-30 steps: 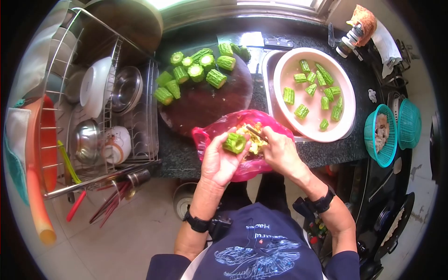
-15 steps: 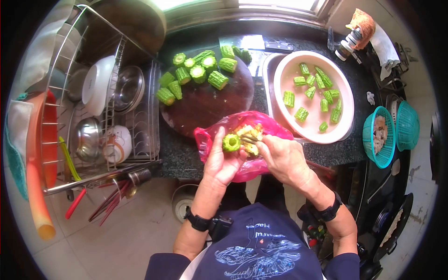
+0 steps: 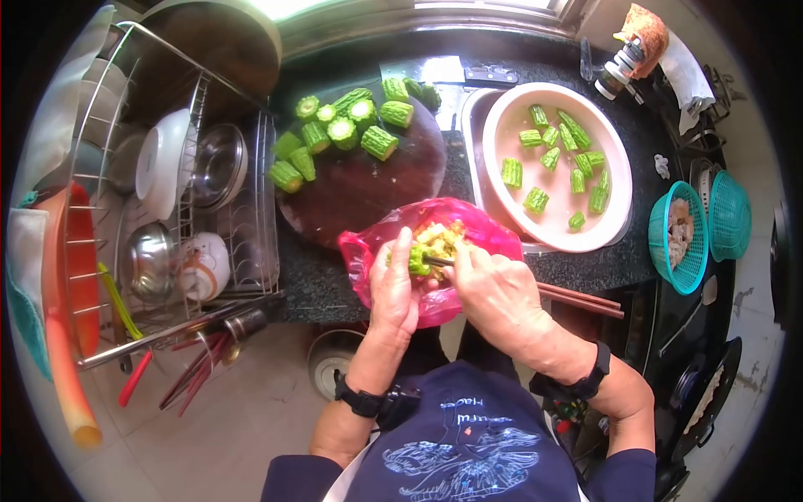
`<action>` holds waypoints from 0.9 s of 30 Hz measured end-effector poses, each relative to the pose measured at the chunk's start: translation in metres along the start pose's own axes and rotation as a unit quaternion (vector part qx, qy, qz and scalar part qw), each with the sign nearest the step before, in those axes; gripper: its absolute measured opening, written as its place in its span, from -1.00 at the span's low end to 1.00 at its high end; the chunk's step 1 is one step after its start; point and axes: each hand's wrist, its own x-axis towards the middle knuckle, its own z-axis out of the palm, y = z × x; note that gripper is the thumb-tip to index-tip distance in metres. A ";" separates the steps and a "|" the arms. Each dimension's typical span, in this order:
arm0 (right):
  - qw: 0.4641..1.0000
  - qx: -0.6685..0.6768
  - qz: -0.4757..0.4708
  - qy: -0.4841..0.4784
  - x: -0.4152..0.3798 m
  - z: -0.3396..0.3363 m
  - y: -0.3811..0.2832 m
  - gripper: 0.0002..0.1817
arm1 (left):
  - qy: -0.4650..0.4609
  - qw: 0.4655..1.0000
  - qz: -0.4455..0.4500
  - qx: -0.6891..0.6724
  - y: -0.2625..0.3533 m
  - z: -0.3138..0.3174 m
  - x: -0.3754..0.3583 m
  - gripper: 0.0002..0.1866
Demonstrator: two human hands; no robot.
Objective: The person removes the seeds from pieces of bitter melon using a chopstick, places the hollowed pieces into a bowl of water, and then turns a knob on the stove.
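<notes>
My left hand (image 3: 391, 289) is closed around a short hollow piece of bitter melon (image 3: 417, 260), holding it over a pink plastic bag (image 3: 360, 251). My right hand (image 3: 499, 297) grips a pair of chopsticks (image 3: 581, 299); their dark tips poke into the melon's opening, and the reddish-brown ends stick out to the right. Pale yellow scraps (image 3: 442, 238) lie in the open bag. Beyond it, several cut bitter melon pieces (image 3: 342, 132) rest on a round dark cutting board (image 3: 368, 180). A white basin (image 3: 493, 180) on the right holds more pieces in water.
A knife (image 3: 489, 76) lies at the back of the counter. On the left stands a wire dish rack (image 3: 180, 322) with bowls. Teal baskets (image 3: 682, 280) sit at the right, one holding pale food. A pan (image 3: 726, 368) is lower right.
The melon piece has tilted, its opening turning from me toward the right hand. The chopstick tips have moved from beside it into its hollow. My view has shifted slightly.
</notes>
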 end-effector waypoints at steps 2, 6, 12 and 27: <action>1.000 -0.027 0.002 0.008 0.000 0.001 -0.004 -0.77 | -0.001 0.999 0.032 0.022 -0.004 0.001 0.001 -0.72; 0.993 -0.114 -0.015 -0.009 0.000 0.007 -0.009 -0.88 | -0.014 0.998 0.035 0.048 -0.007 0.001 0.006 -0.74; 0.987 -0.132 -0.070 -0.064 0.004 0.016 -0.003 -0.86 | -0.085 0.996 -0.021 0.023 -0.023 -0.006 0.017 -0.63; 0.995 0.079 0.040 0.036 -0.013 -0.004 0.013 -0.80 | -0.061 0.980 -0.150 -0.114 0.002 -0.021 0.020 -0.61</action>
